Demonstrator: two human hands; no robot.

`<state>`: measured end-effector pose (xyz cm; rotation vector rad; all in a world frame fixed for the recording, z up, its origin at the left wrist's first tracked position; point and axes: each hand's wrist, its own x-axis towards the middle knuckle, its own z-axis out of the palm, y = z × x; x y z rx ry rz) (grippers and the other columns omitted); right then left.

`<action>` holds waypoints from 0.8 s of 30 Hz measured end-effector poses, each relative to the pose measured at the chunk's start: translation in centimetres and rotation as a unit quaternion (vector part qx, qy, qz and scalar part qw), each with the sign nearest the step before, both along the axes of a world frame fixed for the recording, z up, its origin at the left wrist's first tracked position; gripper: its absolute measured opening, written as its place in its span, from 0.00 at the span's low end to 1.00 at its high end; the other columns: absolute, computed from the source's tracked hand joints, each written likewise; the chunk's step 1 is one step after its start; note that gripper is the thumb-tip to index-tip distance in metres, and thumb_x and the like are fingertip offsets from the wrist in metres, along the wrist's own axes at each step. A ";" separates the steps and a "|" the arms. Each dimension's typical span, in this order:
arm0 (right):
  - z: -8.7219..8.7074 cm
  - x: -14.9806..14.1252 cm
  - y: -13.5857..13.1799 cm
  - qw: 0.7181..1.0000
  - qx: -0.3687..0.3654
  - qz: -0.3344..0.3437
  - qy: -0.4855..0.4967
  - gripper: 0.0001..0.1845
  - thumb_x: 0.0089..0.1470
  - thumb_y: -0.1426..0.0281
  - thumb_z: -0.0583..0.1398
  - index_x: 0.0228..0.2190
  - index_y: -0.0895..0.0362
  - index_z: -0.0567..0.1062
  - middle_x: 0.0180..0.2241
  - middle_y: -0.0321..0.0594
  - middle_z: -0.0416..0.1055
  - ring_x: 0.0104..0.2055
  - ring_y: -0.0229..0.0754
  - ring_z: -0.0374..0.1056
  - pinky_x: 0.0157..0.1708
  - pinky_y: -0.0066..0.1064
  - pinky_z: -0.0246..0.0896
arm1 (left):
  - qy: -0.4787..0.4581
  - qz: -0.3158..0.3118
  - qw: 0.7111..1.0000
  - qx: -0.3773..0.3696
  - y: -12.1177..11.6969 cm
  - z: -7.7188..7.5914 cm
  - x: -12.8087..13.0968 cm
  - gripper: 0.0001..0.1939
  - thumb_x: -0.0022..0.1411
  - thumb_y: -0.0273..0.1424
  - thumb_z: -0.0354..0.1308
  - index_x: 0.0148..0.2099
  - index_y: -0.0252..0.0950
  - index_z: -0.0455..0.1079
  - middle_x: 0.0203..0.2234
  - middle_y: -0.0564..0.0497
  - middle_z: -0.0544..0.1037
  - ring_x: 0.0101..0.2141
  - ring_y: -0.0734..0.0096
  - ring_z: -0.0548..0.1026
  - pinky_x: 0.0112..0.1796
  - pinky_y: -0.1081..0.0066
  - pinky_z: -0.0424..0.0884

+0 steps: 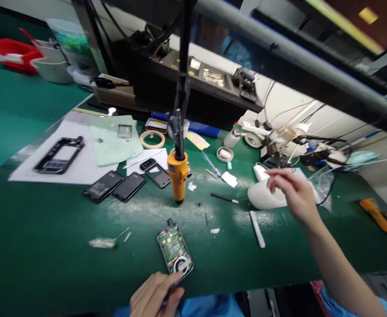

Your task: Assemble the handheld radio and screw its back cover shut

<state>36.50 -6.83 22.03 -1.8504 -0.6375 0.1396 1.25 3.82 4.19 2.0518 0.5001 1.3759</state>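
Note:
An opened handheld device point(175, 248) with a stub antenna lies face up on the green mat, its green circuit board and a round white-ringed part exposed. At its lower end is my left hand point(157, 294), the index fingertip by the round part. Thumb and finger close around something dark, mostly hidden and too unclear to name. My right hand point(292, 193) is raised over a white plastic bottle point(264, 196), fingers loosely bent and apart, with nothing visible in them. Whether it touches the bottle I cannot tell. Below the bottle lies a white stick-like piece point(257, 229).
An orange electric screwdriver point(178, 178) hangs upright beyond the device. Dark phone-like parts point(129, 186) and an empty housing point(60, 155) on paper lie left. Tape rolls point(152, 139), a black pen-like tool point(224, 197) and an orange-handled tool point(377, 215) are around. A shelf crosses overhead.

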 end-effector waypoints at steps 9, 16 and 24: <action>-10.0 -18.8 0.1 0.869 -0.040 0.474 -0.133 0.24 0.83 0.63 0.54 0.72 0.52 0.72 0.38 0.39 0.85 0.35 0.41 0.81 0.37 0.33 0.76 | 0.103 -0.212 0.972 0.024 1.8 3.1 -0.7 0.22 0.88 0.37 0.49 0.45 0.33 0.79 0.28 0.47 0.85 0.26 0.67 0.84 0.28 0.68 0.78; -12.1 -20.9 -0.8 0.984 0.051 0.167 -0.017 0.24 0.82 0.68 0.50 0.29 0.51 0.68 0.25 0.34 0.70 0.26 0.39 0.69 0.26 0.30 0.65 | 0.144 -0.097 0.985 0.008 4.1 3.1 -2.1 0.14 0.86 0.37 0.56 0.50 0.36 0.78 0.28 0.52 0.83 0.25 0.72 0.80 0.29 0.71 0.73; -14.0 -21.6 -1.0 0.966 -0.169 0.148 -0.130 0.11 0.79 0.62 0.61 0.48 0.54 0.81 0.31 0.34 0.72 0.28 0.38 0.71 0.29 0.30 0.65 | 0.286 0.124 0.948 -0.058 3.4 1.0 -1.6 0.16 0.81 0.39 0.60 0.64 0.39 0.75 0.45 0.43 0.82 0.45 0.55 0.81 0.47 0.57 0.75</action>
